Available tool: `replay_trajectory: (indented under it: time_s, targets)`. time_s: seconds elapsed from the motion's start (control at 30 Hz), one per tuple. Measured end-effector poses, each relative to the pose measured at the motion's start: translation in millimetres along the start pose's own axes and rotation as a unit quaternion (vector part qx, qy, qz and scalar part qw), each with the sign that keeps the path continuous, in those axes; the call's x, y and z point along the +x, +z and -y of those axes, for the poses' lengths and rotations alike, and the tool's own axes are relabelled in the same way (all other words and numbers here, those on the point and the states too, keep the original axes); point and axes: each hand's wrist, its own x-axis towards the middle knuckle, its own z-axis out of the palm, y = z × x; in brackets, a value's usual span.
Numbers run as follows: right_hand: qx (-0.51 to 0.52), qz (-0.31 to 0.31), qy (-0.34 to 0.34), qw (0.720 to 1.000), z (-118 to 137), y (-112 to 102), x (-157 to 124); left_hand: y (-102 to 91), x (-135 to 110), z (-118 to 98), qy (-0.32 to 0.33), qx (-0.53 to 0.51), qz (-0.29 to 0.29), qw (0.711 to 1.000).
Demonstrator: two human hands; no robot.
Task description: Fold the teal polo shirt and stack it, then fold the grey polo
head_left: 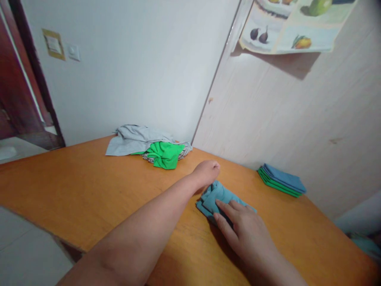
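Observation:
A folded blue-teal cloth [228, 194], which looks like a garment, lies on the orange-brown tabletop in front of me. My right hand [242, 226] rests on its near side, fingers stretched out and slightly apart, palm down. At the cloth's far left corner, my left hand [207, 172] is closed in a fist. Its inner fingers face away, so whatever they may hold is hidden. The left forearm reaches across the table from the lower left.
A crumpled pile of grey cloth [133, 139] and a bright green cloth [166, 154] lies by the wall. To the right sits a neat stack of folded blue and green cloths [281, 180]. The table [74, 186] meets two walls; a fruit picture sheet [297, 29] hangs above.

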Motion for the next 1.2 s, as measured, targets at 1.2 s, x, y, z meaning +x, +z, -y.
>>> replay_trajectory:
  time_s: [1.2]
  targets:
    - [0.500, 0.065, 0.305, 0.808, -133, -5, -20, 12.8, -56, 15, 0.041, 0.205, 0.169, 0.963]
